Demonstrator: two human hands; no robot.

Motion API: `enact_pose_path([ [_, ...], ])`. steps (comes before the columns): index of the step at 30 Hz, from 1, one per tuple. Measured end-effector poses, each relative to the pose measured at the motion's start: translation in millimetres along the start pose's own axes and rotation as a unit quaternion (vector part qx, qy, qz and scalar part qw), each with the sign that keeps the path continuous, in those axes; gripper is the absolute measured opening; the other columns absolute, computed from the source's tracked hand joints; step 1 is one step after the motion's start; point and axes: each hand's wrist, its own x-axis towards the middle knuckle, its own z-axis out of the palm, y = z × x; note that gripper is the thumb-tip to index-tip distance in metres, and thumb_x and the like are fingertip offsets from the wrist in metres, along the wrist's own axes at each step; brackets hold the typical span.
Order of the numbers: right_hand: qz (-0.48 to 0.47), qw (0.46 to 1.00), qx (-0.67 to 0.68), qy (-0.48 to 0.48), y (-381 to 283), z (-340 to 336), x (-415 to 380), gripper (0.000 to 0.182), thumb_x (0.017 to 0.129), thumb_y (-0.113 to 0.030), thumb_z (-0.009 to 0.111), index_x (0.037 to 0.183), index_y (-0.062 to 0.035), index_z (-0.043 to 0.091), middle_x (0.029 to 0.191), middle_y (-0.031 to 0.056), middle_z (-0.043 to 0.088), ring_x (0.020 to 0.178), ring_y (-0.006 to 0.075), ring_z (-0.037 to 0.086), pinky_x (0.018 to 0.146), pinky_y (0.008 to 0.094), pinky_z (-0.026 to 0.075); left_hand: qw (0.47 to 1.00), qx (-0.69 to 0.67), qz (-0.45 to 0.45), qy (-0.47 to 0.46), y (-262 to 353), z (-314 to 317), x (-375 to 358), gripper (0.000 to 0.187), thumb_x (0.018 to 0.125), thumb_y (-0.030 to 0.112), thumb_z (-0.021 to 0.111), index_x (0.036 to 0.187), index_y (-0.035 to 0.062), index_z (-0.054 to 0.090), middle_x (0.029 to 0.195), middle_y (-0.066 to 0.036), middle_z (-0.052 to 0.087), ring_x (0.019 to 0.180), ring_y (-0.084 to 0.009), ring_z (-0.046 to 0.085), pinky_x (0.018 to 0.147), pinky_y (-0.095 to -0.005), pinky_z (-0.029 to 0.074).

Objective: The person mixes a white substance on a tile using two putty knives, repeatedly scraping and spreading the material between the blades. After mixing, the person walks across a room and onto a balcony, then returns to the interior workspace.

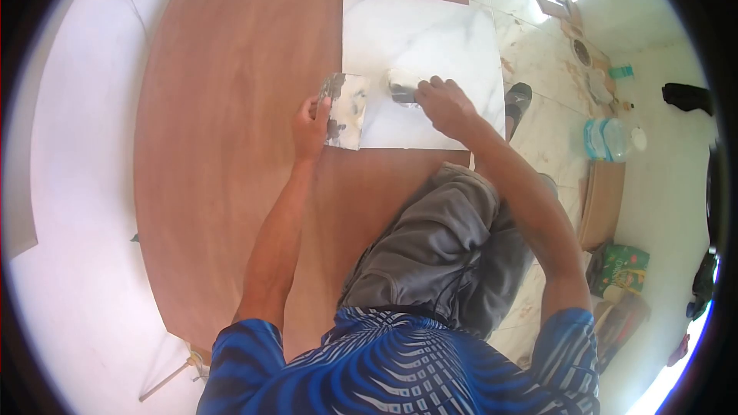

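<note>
My left hand [310, 129] grips the left edge of a small off-white board [350, 107] with dark smears, its fingers wrapped around that edge. The board overlaps the left side of a white, grey-veined tile-like sheet [423, 31]. Over the middle of the sheet, my right hand [448, 107] is closed on a putty knife [403, 94] whose wide metal blade points left, toward the smeared board. Its handle is mostly hidden in my fingers. The sheet lies on a large reddish-brown wooden surface [231, 69].
My legs in grey trousers [430, 238] rest at the wooden surface's right side. A sandalled foot [518, 104] shows beside the sheet. Along the right wall stand a clear blue plastic bottle [603, 140], a cardboard piece [600, 204] and a green bag [624, 267].
</note>
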Motion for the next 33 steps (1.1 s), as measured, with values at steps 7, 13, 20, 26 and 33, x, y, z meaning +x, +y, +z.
enact_pose_path([
  [7, 0.067, 0.997, -0.008, 0.041, -2.0, -27.8, -37.2, 0.013, 0.080, -0.009, 0.058, 0.093, -0.0087, 0.057, 0.093, 0.0061, 0.055, 0.090, 0.0243, 0.054, 0.073, 0.0372, 0.044, 1.000, -0.010, 0.017, 0.012, 1.0, 2.7, -0.3, 0.035, 0.093, 0.029, 0.065, 0.108, -0.0021, 0.061, 0.077, -0.004, 0.067, 0.062, -0.0051, 0.060, 0.051, -0.0212, 0.048],
  [13, 0.011, 0.999, -0.021, 0.022, -48.5, 10.6, -53.0, 0.017, 0.080, -0.012, 0.058, 0.097, -0.0091, 0.058, 0.096, 0.0055, 0.052, 0.092, 0.0226, 0.052, 0.074, 0.0357, 0.044, 0.999, -0.004, 0.047, 0.019, 0.0, 1.6, 0.8, 0.032, 0.094, 0.027, 0.064, 0.107, -0.0027, 0.061, 0.076, -0.004, 0.067, 0.064, -0.0052, 0.060, 0.052, -0.0212, 0.049],
  [20, 0.068, 0.997, -0.034, -0.019, -25.6, 6.3, -42.0, 0.015, 0.079, -0.008, 0.058, 0.094, -0.0081, 0.060, 0.096, 0.0065, 0.052, 0.093, 0.0236, 0.052, 0.075, 0.0386, 0.044, 1.000, 0.003, 0.017, 0.011, 4.9, 4.0, -3.2, 0.033, 0.094, 0.028, 0.064, 0.106, -0.0030, 0.062, 0.078, -0.003, 0.067, 0.062, -0.0046, 0.057, 0.054, -0.0204, 0.045],
  [26, 0.048, 0.997, 0.036, -0.053, -25.0, -30.2, -44.8, 0.018, 0.078, -0.006, 0.057, 0.096, -0.0044, 0.059, 0.095, 0.0103, 0.055, 0.094, 0.0274, 0.054, 0.078, 0.0385, 0.047, 1.000, -0.007, 0.017, 0.024, -1.2, 3.4, -3.2, 0.033, 0.094, 0.029, 0.064, 0.105, -0.0016, 0.062, 0.074, -0.002, 0.065, 0.062, -0.0041, 0.056, 0.054, -0.0206, 0.045],
  [33, 0.079, 0.991, 0.075, -0.075, -33.0, 3.8, -34.3, 0.013, 0.079, -0.006, 0.060, 0.091, -0.0065, 0.064, 0.099, 0.0105, 0.057, 0.098, 0.0284, 0.055, 0.077, 0.0386, 0.048, 0.998, 0.033, 0.049, 0.023, -4.9, 0.2, 1.5, 0.033, 0.093, 0.030, 0.065, 0.103, -0.0008, 0.062, 0.075, -0.002, 0.066, 0.064, -0.0042, 0.057, 0.055, -0.0215, 0.046],
])
